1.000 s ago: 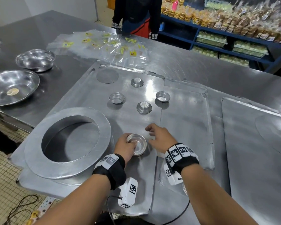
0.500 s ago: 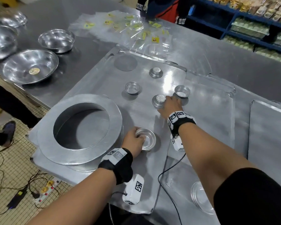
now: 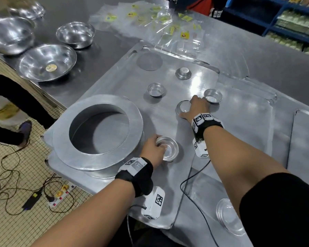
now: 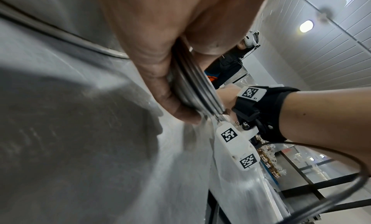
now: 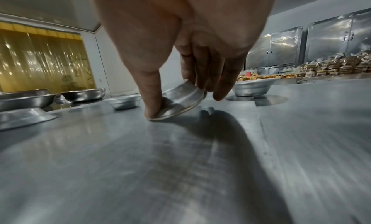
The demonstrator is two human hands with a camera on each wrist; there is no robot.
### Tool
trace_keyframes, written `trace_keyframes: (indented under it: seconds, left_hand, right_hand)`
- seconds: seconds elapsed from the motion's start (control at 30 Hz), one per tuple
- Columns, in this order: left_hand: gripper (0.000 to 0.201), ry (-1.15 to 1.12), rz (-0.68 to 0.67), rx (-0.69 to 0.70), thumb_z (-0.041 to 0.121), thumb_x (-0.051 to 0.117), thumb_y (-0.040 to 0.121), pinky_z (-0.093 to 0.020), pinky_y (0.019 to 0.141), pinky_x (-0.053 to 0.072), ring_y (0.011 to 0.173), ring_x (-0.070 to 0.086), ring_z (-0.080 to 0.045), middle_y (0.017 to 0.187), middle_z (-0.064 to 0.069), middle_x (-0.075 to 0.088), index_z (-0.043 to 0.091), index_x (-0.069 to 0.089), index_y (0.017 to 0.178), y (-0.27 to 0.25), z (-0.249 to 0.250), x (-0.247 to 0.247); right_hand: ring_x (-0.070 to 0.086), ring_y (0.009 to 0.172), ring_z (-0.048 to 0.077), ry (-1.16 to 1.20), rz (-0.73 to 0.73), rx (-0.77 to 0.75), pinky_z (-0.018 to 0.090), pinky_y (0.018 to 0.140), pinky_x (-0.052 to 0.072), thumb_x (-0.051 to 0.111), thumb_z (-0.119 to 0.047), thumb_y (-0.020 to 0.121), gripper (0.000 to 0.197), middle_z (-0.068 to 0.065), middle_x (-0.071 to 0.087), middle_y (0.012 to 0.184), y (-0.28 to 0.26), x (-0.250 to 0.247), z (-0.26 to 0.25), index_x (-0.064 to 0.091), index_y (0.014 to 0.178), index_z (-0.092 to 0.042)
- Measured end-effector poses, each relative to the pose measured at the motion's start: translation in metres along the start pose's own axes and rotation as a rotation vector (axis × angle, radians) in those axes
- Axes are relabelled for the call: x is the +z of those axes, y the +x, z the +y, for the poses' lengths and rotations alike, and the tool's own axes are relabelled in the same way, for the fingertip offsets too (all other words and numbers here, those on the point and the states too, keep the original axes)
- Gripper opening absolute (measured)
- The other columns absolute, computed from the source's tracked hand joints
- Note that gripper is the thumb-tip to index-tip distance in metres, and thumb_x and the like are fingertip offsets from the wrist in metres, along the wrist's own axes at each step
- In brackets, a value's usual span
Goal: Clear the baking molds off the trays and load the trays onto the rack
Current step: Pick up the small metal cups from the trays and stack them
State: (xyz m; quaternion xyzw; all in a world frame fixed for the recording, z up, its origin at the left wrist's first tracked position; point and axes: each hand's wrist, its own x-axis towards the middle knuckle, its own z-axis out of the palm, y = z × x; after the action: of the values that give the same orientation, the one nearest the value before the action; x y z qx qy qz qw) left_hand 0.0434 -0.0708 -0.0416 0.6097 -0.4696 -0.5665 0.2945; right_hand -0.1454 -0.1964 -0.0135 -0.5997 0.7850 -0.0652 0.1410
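Note:
Small round metal baking molds lie on a flat metal tray. My left hand grips a nested stack of molds at the tray's near side; the left wrist view shows thumb and fingers clamped on the stacked rims. Further out, my right hand pinches an upturned mold. In the right wrist view that mold is tilted, one edge on the tray, thumb and fingers on it. Three more molds sit beyond: one upright, one upturned, one upright beside my right fingers.
A large ring-shaped pan stands on the tray's left end. More trays lie to the right. Steel bowls sit on the table at the left, clear bags at the back. A person stands behind the table. Cables trail on the floor.
My right hand reached from beside the stack out to the upturned mold, closed on it, and has tipped it up on one edge. The left hand kept hold of the stack.

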Motion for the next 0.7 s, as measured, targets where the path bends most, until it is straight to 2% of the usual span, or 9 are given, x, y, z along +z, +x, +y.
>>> trace_keyframes:
  seconds: [0.2,0.3,0.37,0.43,0.47,0.53,0.6,0.63,0.7]
  left_hand:
    - [0.022,0.042,-0.005,-0.024,0.003,0.06,0.083,-0.04,0.086,0.054,0.089,0.065,-0.03,0.086,-0.004,0.066,0.018,0.061,0.099,0.0,0.006,-0.002]
    - [0.019,0.007,-0.02,-0.065,0.003,0.058,0.082,-0.033,0.074,0.051,0.08,0.06,-0.028,0.08,-0.004,0.063,0.014,0.061,0.097,-0.001,0.011,-0.001]
    - [0.013,-0.05,-0.015,-0.095,0.016,0.063,0.075,-0.034,0.074,0.047,0.078,0.058,-0.025,0.077,-0.005,0.061,0.016,0.063,0.088,-0.004,0.016,0.0]
    - [0.022,-0.137,-0.017,-0.13,0.031,0.065,0.07,-0.033,0.076,0.045,0.079,0.058,-0.025,0.081,-0.006,0.063,0.017,0.065,0.087,-0.007,0.021,0.0]
    - [0.028,-0.143,-0.022,-0.135,0.038,0.065,0.076,-0.031,0.08,0.045,0.085,0.06,-0.025,0.087,-0.006,0.065,0.016,0.067,0.093,-0.007,0.022,0.0]
    - [0.048,-0.081,-0.058,-0.14,0.054,0.052,0.091,-0.033,0.096,0.043,0.103,0.061,-0.025,0.106,-0.005,0.066,0.014,0.068,0.111,-0.005,0.025,-0.001]
    - [0.079,-0.098,-0.061,-0.185,0.079,0.038,0.078,-0.04,0.108,0.039,0.113,0.059,-0.024,0.118,-0.004,0.066,0.018,0.067,0.118,-0.004,0.027,0.0]
    - [0.085,-0.133,-0.071,-0.2,0.086,0.035,0.071,-0.041,0.108,0.039,0.112,0.06,-0.022,0.117,-0.003,0.068,0.021,0.069,0.115,-0.001,0.027,0.002]
    - [0.082,-0.22,-0.114,-0.192,0.086,0.033,0.074,-0.038,0.101,0.043,0.104,0.064,-0.017,0.106,-0.001,0.073,0.023,0.074,0.104,0.0,0.032,0.004]
  right_hand:
    - [0.058,0.104,0.031,0.223,0.006,0.02,0.034,0.075,0.049,0.083,-0.035,0.071,0.063,0.014,0.059,0.111,-0.04,-0.001,0.0,0.05,0.115,-0.006]
    - [0.056,0.114,0.028,0.372,0.026,0.015,0.035,0.09,0.049,0.083,-0.03,0.07,0.075,0.01,0.058,0.122,-0.061,-0.001,0.004,0.044,0.133,-0.016]
    - [0.049,0.122,0.026,0.432,0.056,-0.009,0.034,0.101,0.042,0.082,-0.031,0.072,0.086,0.01,0.049,0.131,-0.079,-0.002,0.005,0.037,0.145,-0.025]
    - [0.049,0.12,0.024,0.449,0.117,-0.028,0.031,0.102,0.041,0.08,-0.035,0.073,0.079,0.006,0.041,0.131,-0.098,-0.004,0.005,0.042,0.143,-0.028]
    - [0.052,0.116,0.022,0.469,0.161,-0.046,0.031,0.101,0.044,0.081,-0.037,0.072,0.075,0.003,0.038,0.129,-0.108,-0.003,0.004,0.046,0.138,-0.028]
    - [0.054,0.109,0.015,0.542,0.247,-0.096,0.03,0.099,0.048,0.083,-0.038,0.07,0.071,-0.001,0.038,0.125,-0.127,-0.004,0.002,0.048,0.13,-0.025]
    - [0.053,0.105,0.004,0.628,0.264,-0.139,0.019,0.097,0.047,0.084,-0.035,0.071,0.07,-0.005,0.041,0.122,-0.141,-0.002,-0.001,0.047,0.128,-0.022]
    - [0.052,0.104,-0.002,0.66,0.274,-0.143,0.013,0.096,0.044,0.085,-0.033,0.071,0.07,-0.007,0.043,0.121,-0.149,-0.002,-0.003,0.047,0.129,-0.021]
    - [0.05,0.108,-0.01,0.711,0.275,-0.14,0.008,0.095,0.041,0.085,-0.032,0.072,0.069,-0.012,0.046,0.122,-0.164,0.0,-0.006,0.047,0.129,-0.022]
